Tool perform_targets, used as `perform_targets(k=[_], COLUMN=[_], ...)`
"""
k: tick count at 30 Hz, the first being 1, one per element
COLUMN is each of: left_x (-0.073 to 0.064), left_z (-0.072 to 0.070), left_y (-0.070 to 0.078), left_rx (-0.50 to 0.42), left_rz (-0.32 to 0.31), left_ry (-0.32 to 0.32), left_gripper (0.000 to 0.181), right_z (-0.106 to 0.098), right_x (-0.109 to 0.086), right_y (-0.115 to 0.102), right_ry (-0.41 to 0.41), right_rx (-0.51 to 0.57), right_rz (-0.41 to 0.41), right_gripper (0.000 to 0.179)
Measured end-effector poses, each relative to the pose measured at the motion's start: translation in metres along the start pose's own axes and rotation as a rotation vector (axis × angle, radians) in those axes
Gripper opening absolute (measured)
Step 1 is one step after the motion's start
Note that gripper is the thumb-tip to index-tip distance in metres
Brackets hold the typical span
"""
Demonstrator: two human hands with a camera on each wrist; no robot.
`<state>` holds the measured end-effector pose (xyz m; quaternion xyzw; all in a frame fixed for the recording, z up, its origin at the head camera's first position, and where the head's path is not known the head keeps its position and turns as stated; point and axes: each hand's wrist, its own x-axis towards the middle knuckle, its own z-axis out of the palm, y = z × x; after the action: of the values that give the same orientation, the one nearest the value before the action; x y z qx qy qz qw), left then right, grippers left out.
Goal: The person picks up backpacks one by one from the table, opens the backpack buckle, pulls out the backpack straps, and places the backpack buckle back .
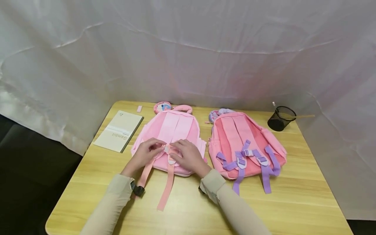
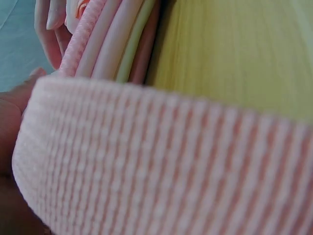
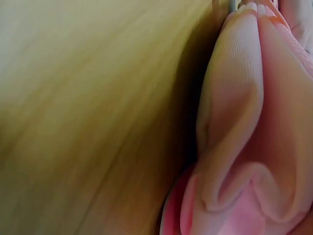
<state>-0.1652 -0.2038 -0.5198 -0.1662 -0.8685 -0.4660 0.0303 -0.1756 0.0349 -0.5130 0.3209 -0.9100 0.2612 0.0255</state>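
A light pink backpack lies back side up on the table, its peach straps trailing toward the near edge. Over its lower half, my left hand and right hand face each other at a small white buckle on a peach strap. Fingers and thumb of each hand pinch at the buckle from opposite sides, partly covering it. A ribbed peach strap fills the near part of the left wrist view. The right wrist view has the bag's folded pink fabric.
To the right lies a second pink backpack with purple straps, its white buckle fastened. A mesh pencil cup stands at the back right. At the left are a notebook and a pink eraser. A grey curtain hangs behind the table.
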Motion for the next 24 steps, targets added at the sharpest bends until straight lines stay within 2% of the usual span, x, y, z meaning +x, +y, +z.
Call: perform_targets(k=[5,10,19,24], left_x=[0.000,0.001,0.004,0.011], left_z=[0.002,0.006,0.010,0.011], left_y=[0.000,0.000,-0.001,-0.001], left_rx=[-0.052,-0.102,-0.090,-0.075], left_rz=[-0.026,-0.049,-0.141,-0.151], left_ry=[0.011,0.027,0.040,0.037], left_gripper=[0.020,0.019,0.017,0.016], right_z=[0.004,0.005,0.012,0.016], right_x=[0.006,0.011,0.027,0.036], right_y=[-0.003,-0.007,-0.007,-0.002], right_ry=[0.042,0.045,0.039,0.035], right_rx=[0.039,0.074,0.065,0.085], right_rz=[0.021,0.048,0.081,0.120], right_gripper=[0.041,0.032,0.023,0.021])
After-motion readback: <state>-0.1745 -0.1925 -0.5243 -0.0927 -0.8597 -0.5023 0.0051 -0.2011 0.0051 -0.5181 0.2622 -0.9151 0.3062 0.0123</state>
